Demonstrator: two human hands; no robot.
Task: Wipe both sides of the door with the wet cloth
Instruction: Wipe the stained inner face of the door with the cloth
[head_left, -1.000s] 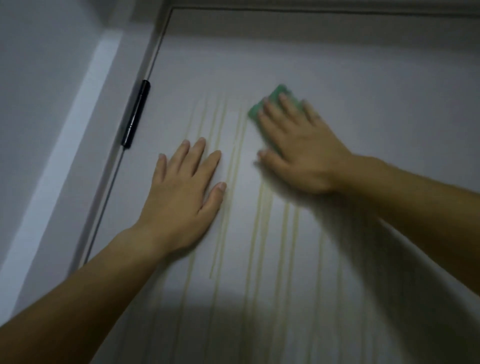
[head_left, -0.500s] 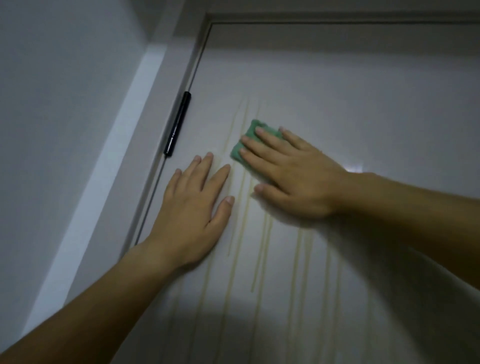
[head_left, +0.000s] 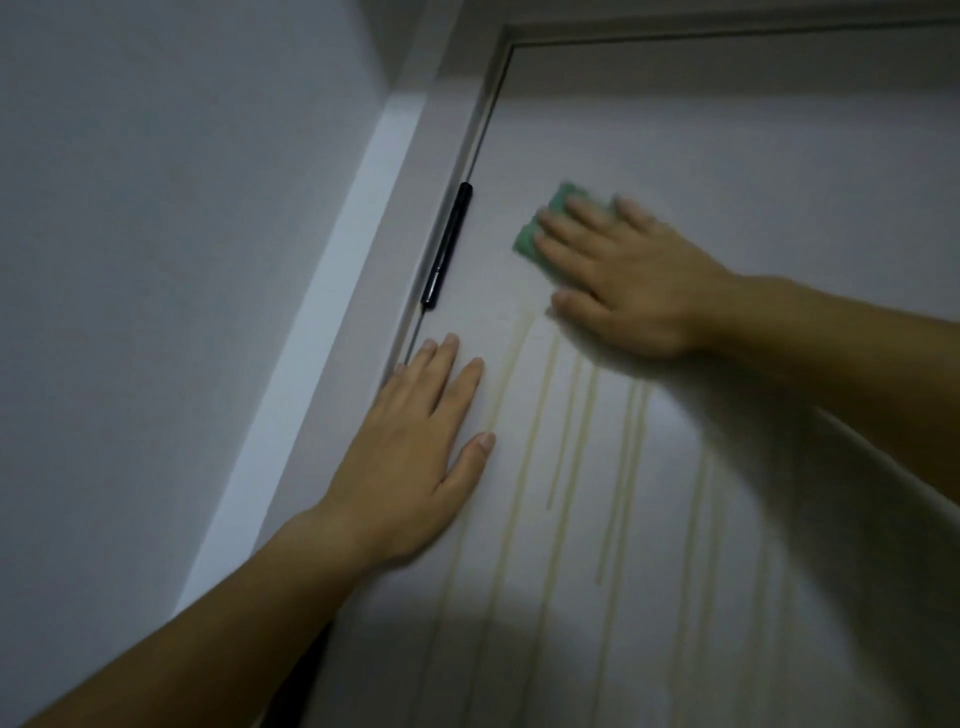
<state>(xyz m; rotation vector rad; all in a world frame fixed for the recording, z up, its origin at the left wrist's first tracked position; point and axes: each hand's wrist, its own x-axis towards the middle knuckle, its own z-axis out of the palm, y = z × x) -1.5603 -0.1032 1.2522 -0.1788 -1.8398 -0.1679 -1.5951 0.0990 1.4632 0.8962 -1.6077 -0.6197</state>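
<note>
**Upper hinge-side corner of the door (head_left: 753, 145): wet cloth under the right hand.**

The door frame (head_left: 410, 218) stands left of the left hand (head_left: 415, 452), with a black hinge (head_left: 448, 244) just above that hand's fingertips. The left hand lies flat on the door, fingers straight, gripping nothing and apparently bracing the panel. Yellowish drip streaks (head_left: 524, 467) run down the door face between and below the two hands. The right hand (head_left: 623, 280), up and right of the left, presses the green cloth (head_left: 527, 241) flat against the door with extended fingers. Only the part of the cloth beyond the fingertips shows. Judgement: the cloth is light, soft and limp, and likely slides easily when wet. Control it with flat palm pressure across its middle, not a pinch at one edge.
</note>
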